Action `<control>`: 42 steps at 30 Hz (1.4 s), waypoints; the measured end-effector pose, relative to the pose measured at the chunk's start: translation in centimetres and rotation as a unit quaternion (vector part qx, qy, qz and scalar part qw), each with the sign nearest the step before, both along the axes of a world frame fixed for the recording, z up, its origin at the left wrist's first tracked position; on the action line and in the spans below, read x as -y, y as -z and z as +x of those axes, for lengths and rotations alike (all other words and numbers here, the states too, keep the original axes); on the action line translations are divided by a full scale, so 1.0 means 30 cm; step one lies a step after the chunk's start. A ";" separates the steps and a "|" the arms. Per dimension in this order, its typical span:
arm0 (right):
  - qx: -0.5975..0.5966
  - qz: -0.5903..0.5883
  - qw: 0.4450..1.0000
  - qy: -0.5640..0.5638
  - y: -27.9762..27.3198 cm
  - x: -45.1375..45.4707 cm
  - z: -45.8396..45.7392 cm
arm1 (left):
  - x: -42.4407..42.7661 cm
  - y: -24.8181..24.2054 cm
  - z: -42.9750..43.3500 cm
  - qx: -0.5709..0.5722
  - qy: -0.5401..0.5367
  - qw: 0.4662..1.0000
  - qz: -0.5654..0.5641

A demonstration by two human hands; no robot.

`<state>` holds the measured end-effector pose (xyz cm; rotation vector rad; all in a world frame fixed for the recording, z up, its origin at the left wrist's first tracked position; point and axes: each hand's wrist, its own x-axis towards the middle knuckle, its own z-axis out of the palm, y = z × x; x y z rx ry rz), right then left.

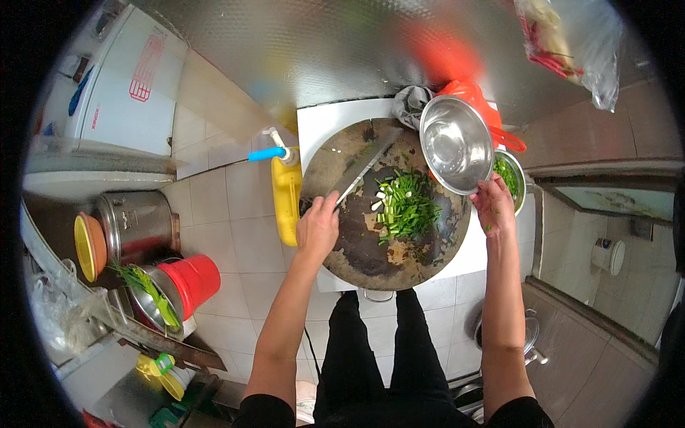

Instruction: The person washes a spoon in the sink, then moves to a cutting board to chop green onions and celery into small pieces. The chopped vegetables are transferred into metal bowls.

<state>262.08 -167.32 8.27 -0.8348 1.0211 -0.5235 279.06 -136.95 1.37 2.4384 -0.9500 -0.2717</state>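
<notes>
My left hand (318, 227) grips the handle of a cleaver (366, 166), whose blade reaches over the far left part of a round wooden chopping block (353, 265). Chopped green onions (406, 206) lie heaped right of the block's middle, white and green pieces mixed. With my right hand (493, 208) I hold the near rim of a stainless steel bowl (455, 144), tilted so its bare inside faces me. Bits of green cling to my right wrist. Behind that bowl, another metal bowl (518, 182) with chopped greens (503, 174) is partly hidden.
The block stands on a white table (316, 115) against a metal wall (332, 59). A grey cloth (412, 104) and a red plastic bag (468, 99) lie at the back. Left of the table is a yellow jug (285, 198) with a blue-handled tap (267, 154). A plastic bag (599, 59) hangs upper right.
</notes>
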 end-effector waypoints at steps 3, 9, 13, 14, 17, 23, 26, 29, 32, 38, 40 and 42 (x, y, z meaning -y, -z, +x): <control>-0.015 0.022 0.998 -0.050 0.006 0.036 0.044 | 0.044 -0.017 -0.052 -0.016 0.062 0.998 0.004; -0.075 -0.012 0.986 -0.150 0.105 0.048 0.262 | -0.013 -0.079 -0.224 -0.026 0.046 0.998 0.046; -0.077 -0.052 0.972 -0.215 0.257 0.024 0.399 | -0.123 -0.120 -0.389 -0.064 -0.036 0.997 0.018; -0.094 -0.076 0.967 -0.223 0.292 0.009 0.404 | -0.160 -0.125 -0.434 -0.106 -0.065 0.992 -0.031; -0.091 -0.186 0.948 -0.241 0.348 -0.029 0.343 | -0.266 -0.106 -0.553 -0.401 -0.234 0.867 -0.180; -0.145 -0.605 0.725 -0.296 0.316 -0.164 -0.086 | -0.337 0.047 -0.608 -0.580 -0.371 0.653 -0.317; -0.174 -0.581 0.721 -0.334 0.368 -0.265 -0.134 | -0.278 0.087 -0.637 -0.596 -0.334 0.674 -0.281; -0.169 -0.598 0.708 -0.334 0.404 -0.369 -0.093 | -0.189 0.082 -0.691 -0.602 -0.300 0.687 -0.273; -0.181 -0.600 0.730 -0.275 0.400 -0.435 -0.035 | -0.109 0.069 -0.725 -0.596 -0.293 0.705 -0.247; -0.185 -0.573 0.771 -0.209 0.368 -0.499 0.022 | -0.067 0.009 -0.741 -0.631 -0.281 0.686 -0.228; -0.173 -0.564 0.783 -0.197 0.340 -0.497 0.021 | -0.075 -0.035 -0.738 -0.643 -0.276 0.676 -0.232; -0.181 -0.575 0.766 -0.223 0.290 -0.498 0.027 | -0.076 -0.092 -0.726 -0.667 -0.272 0.649 -0.244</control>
